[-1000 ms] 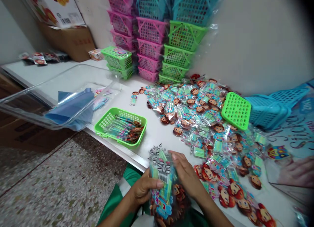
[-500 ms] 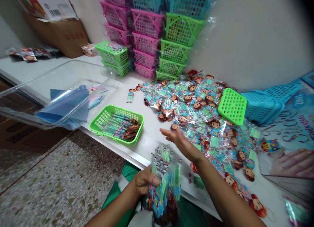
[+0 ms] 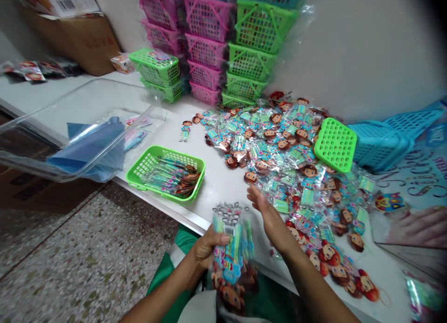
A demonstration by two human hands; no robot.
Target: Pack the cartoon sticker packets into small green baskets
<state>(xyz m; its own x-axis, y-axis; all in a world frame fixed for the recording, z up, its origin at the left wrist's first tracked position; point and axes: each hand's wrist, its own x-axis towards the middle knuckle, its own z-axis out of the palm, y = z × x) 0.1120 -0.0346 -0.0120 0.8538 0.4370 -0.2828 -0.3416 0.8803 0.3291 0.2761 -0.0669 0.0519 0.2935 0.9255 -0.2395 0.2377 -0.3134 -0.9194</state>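
Near the table's front edge, my left hand [image 3: 209,246] is closed around a bundle of small clear packets [image 3: 228,262] with green-striped contents, printed cards and doll-head tops. Their metal-looking ends point up and the doll heads hang down. My right hand [image 3: 267,216] is off to the right of the bundle, fingers stretched out and holding nothing. Beyond it spreads a large heap of the same doll-head packets [image 3: 268,141]. To the left of the bundle, a green basket [image 3: 165,197] contains a row of these packets lying on their sides.
Stacked pink baskets [image 3: 206,48] and green baskets [image 3: 260,30] stand against the wall. A green lid-like grid [image 3: 335,145] leans by blue baskets [image 3: 379,146] at right. At left, a clear plastic tub [image 3: 70,97] stands near blue sheeting [image 3: 91,148]. One packet [image 3: 185,131] lies alone.
My right hand has drawn back slightly to the right and its fingers have tilted upward. My left hand keeps the bundle, now raised a little. The view has shifted slightly.
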